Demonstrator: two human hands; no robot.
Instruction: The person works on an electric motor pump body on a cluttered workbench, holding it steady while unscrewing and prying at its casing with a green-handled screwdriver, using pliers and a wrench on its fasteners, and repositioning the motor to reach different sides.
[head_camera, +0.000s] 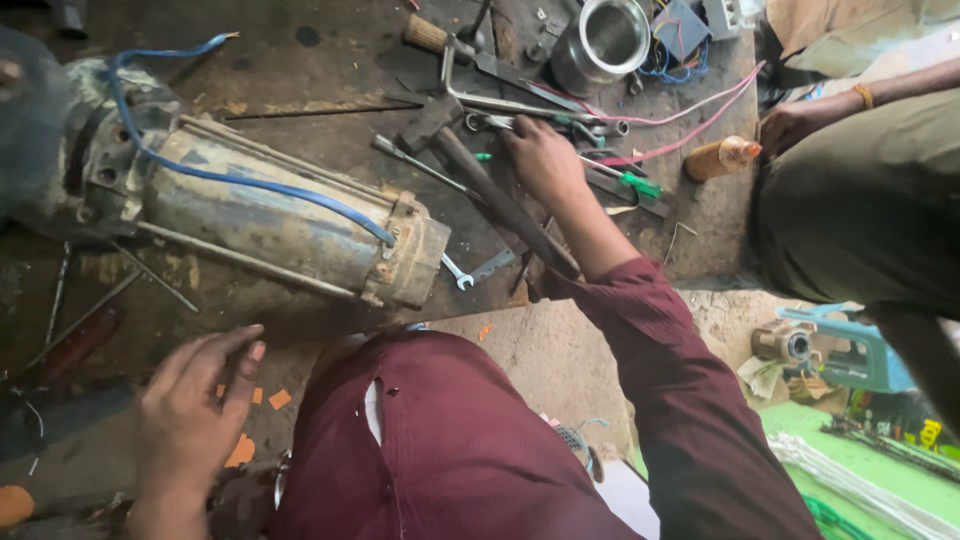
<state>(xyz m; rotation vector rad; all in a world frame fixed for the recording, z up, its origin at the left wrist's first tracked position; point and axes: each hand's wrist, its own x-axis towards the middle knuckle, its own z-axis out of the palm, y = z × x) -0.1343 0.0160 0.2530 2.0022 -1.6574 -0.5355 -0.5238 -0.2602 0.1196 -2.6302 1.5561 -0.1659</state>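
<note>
My right hand (543, 160) reaches forward in a maroon sleeve and rests on a heap of tools, its fingers over several wrenches (520, 118); what it grips is hidden. A hammer (480, 185) with a dark handle lies just left of that hand. A green-handled screwdriver (632, 183) lies to the right of it. My left hand (195, 410) is spread flat on the dirty floor at the lower left, holding nothing. A worn cylindrical pump motor (280, 225) with a blue wire (230, 177) along it lies between the two hands.
Another person crouches at the right, a hand (792, 124) near an orange bottle (722, 157). A steel cup (603, 42) and loose pink wires (690, 115) sit at the back. A small spanner (458, 272) lies by the motor's end. A teal power tool (845, 350) lies lower right.
</note>
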